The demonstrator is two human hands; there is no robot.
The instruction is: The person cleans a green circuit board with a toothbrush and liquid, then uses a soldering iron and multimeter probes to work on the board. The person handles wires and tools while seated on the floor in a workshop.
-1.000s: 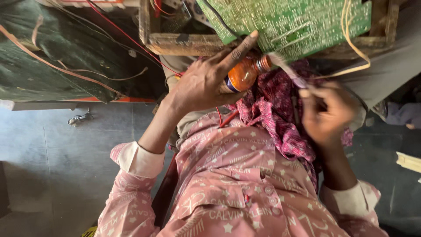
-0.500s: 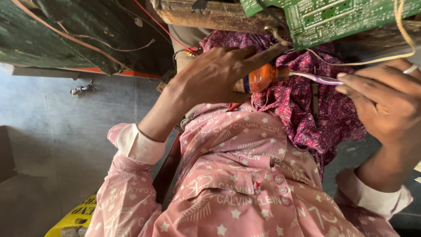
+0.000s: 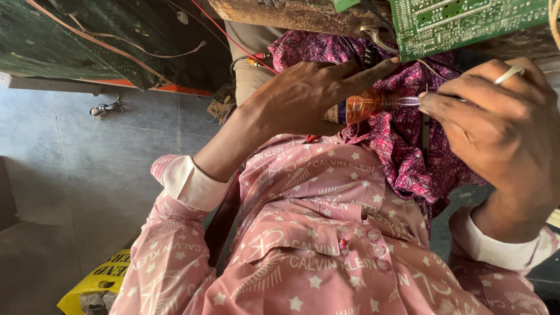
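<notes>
Below the hands, grey floor [image 3: 70,175]. Left hand [image 3: 303,96] grips a small amber bottle [image 3: 364,105]; right hand [image 3: 496,122] fingers pinch its thin applicator [image 3: 408,101] under a green board [image 3: 466,23].

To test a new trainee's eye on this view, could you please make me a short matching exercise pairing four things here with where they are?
Things:
1. small orange bottle
2. green circuit board
3. yellow bag
4. thin white stick

Places:
A. bottom left, on the floor
B. held in the left hand
C. top right, on the wooden ledge
D. pinched in the right hand, its tip at the bottle's mouth

Pairs: 1-B, 2-C, 3-A, 4-D
</notes>
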